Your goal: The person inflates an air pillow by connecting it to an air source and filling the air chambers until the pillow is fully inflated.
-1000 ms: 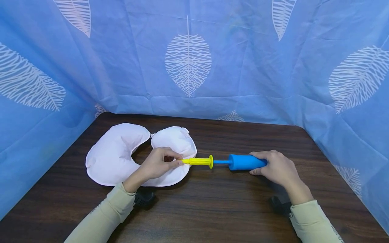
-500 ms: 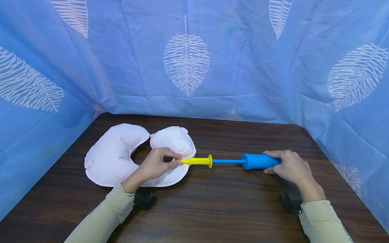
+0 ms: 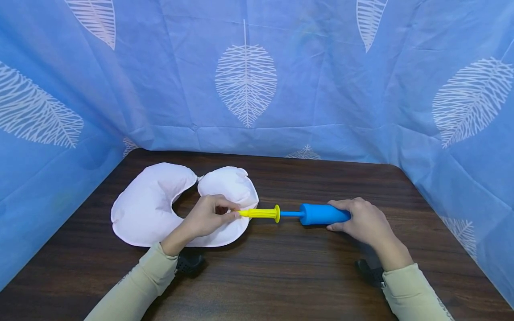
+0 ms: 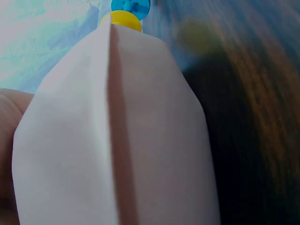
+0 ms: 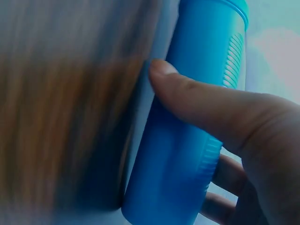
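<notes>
A white inflatable neck pillow [image 3: 144, 209], plump and U-shaped, lies on the left of the table. My left hand [image 3: 209, 216] lies over its right arm and pinches the tapered tip of a yellow handle or nozzle piece [image 3: 263, 213] at the pillow's valve, which the fingers hide. This yellow piece belongs to a blue hand pump [image 3: 321, 214]. A short length of thin blue rod shows between the yellow flange and the barrel. On the right, my right hand [image 3: 365, 223] grips the barrel, thumb across it in the right wrist view [image 5: 197, 98].
The dark wood-grain table [image 3: 281, 276] carries everything. A blue curtain [image 3: 321, 89] with white leaf prints stands behind it and along both sides. Dark wrist cameras show under both sleeves, the left one [image 3: 190, 262] close to the table.
My right hand drew the pump barrel rightward, lengthening the visible rod, then pushed it back left, so the rod is short again. The left hand and pillow stay in place.
</notes>
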{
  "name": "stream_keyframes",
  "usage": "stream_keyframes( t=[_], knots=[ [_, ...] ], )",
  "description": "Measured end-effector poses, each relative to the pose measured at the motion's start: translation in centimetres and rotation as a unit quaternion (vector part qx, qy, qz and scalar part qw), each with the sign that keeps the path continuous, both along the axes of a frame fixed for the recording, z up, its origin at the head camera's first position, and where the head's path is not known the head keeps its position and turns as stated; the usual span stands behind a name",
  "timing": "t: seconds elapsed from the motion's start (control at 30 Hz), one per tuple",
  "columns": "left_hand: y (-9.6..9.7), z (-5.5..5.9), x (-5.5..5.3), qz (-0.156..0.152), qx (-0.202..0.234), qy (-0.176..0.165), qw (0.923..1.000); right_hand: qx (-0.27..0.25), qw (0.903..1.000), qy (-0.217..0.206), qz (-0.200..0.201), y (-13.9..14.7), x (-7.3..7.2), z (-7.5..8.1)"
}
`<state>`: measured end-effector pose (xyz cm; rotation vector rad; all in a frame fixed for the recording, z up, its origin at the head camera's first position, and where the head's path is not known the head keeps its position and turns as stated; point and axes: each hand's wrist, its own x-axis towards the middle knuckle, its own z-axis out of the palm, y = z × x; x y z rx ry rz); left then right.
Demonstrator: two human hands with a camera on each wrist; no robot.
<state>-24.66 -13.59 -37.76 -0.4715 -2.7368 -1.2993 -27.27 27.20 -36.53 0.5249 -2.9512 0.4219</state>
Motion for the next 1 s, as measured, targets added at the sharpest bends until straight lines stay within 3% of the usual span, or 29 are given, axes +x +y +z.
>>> stream_keyframes(
  t=[0.27,0.43,0.67,0.77,1.0],
  knots=[
    [0.1,0.2,0.2,-0.003,0.003,-0.005,1.0000,0.004,0.9983,0.042,0.040,-3.9,1.0,-0.2],
    [0.2,0.2,0.2,-0.008,0.004,-0.005,1.0000,0.012,0.9978,0.051,0.040,-4.6,1.3,-0.4],
    [0.0,0.0,0.1,-0.022,0.001,0.026,0.9994,0.025,0.9981,0.050,0.026,-3.7,0.9,-0.4],
    [0.0,0.1,0.1,-0.017,0.003,0.023,0.9996,0.020,0.9987,0.044,0.018,-2.7,0.6,-0.3],
    [0.1,0.3,0.2,-0.012,0.002,0.021,0.9997,0.006,0.9997,-0.006,-0.021,0.6,-0.2,-0.1]
  ],
)
